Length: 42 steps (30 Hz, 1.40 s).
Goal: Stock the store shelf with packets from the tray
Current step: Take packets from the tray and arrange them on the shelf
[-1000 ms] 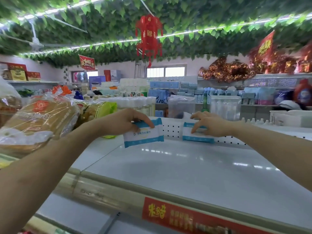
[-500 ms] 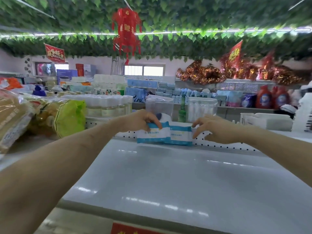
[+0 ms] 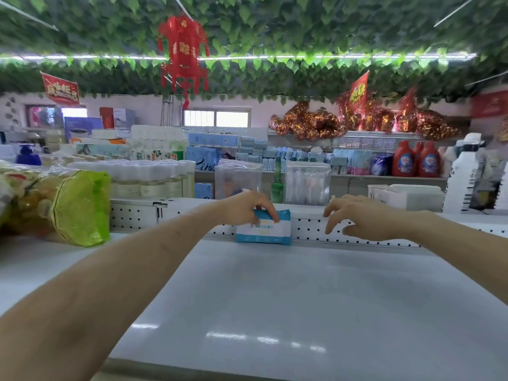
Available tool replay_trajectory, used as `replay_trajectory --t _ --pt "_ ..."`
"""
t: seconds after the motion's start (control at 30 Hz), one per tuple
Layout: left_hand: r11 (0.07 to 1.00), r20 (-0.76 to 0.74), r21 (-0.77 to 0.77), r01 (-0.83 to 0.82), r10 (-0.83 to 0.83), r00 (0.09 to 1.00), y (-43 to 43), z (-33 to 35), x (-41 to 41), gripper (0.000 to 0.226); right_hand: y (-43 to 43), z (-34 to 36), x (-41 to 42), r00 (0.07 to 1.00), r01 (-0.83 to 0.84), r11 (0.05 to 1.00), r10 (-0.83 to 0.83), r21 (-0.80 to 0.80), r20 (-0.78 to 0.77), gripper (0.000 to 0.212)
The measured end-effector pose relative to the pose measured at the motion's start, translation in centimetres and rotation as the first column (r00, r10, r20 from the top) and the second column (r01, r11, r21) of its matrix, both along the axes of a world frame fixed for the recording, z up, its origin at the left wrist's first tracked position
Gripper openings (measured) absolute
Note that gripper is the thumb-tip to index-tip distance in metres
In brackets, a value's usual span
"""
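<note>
Leafy garlands hang over the store, and below them our white shelf (image 3: pixel 275 298) lies nearly bare. At nine o'clock a green-ended bag (image 3: pixel 79 207) rests on its side. Near twelve o'clock our left hand (image 3: pixel 247 209) keeps a pinching grip on the top edge of a blue-and-white packet (image 3: pixel 264 229), standing upright against the perforated back rail (image 3: pixel 310 229). At one o'clock our right hand (image 3: pixel 360 220) hovers beside it, fingers spread, holding nothing. We judge placement almost done; next we let go and reach down for more, the tray being out of view.
</note>
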<state>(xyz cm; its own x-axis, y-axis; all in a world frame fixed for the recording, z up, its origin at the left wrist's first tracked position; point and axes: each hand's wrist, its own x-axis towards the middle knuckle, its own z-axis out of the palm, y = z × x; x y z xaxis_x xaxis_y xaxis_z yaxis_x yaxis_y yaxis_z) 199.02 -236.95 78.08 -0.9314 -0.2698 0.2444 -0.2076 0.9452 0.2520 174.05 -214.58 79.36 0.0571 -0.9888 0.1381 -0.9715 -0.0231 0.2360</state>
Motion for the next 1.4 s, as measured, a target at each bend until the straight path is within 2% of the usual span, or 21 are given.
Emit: replay_trajectory --t 0.1,0.23,0.33,0.47,0.67,0.93,1.1,1.2,1.27,1.4 --pt "0.989 -0.019 -0.136 -0.058 0.056 0.998 -0.5 -0.3 -0.3 0.049 0.3 0.2 0.1 1.000 0.003 1.000 -0.003 -0.007 0.008 0.036" --pt "0.985 -0.074 -0.117 -0.130 0.122 0.990 -0.4 -0.5 -0.3 0.051 0.7 0.4 0.9 1.000 0.005 1.000 -0.004 -0.017 0.029 0.037" --pt "0.988 -0.108 -0.105 -0.114 0.102 0.989 0.1 0.4 1.6 0.051 0.7 0.5 2.3 0.998 -0.030 0.999 0.031 -0.025 0.055 0.037" --pt "0.996 -0.116 -0.004 -0.091 0.089 0.989 1.4 2.3 7.0 0.042 -0.8 1.1 6.1 0.988 -0.116 0.993 0.117 -0.017 0.099 0.036" --pt "0.956 -0.071 -0.049 -0.291 0.287 0.955 4.8 2.9 18.1 0.039 -4.9 1.6 15.2 0.946 -0.300 0.953 0.302 -0.030 0.122 0.037" --pt "0.796 -0.057 -0.027 -0.604 0.602 0.796 11.6 1.4 33.8 0.038 -7.8 1.0 31.3 0.850 -0.507 0.862 0.504 -0.024 0.151 0.043" --pt "0.697 -0.174 -0.053 -0.715 0.698 0.694 17.3 0.1 42.4 0.038 -7.2 0.8 40.9 0.773 -0.608 0.791 0.610 -0.071 0.175 0.041" --pt "0.629 -0.218 -0.033 -0.777 0.754 0.620 21.3 -1.4 46.7 0.035 -6.0 -0.2 46.5 0.692 -0.662 0.730 0.682 -0.168 0.237 0.043" --pt "0.582 -0.227 -0.036 -0.812 0.787 0.574 24.0 -2.9 48.9 0.031 -4.6 -1.6 49.8 0.606 -0.711 0.663 0.747 -0.237 0.272 0.042" --pt "0.451 -0.218 -0.040 -0.892 0.867 0.448 28.9 -6.7 51.7 0.035 -2.5 -5.7 55.0 0.506 -0.801 0.568 0.811 -0.189 0.294 0.037"
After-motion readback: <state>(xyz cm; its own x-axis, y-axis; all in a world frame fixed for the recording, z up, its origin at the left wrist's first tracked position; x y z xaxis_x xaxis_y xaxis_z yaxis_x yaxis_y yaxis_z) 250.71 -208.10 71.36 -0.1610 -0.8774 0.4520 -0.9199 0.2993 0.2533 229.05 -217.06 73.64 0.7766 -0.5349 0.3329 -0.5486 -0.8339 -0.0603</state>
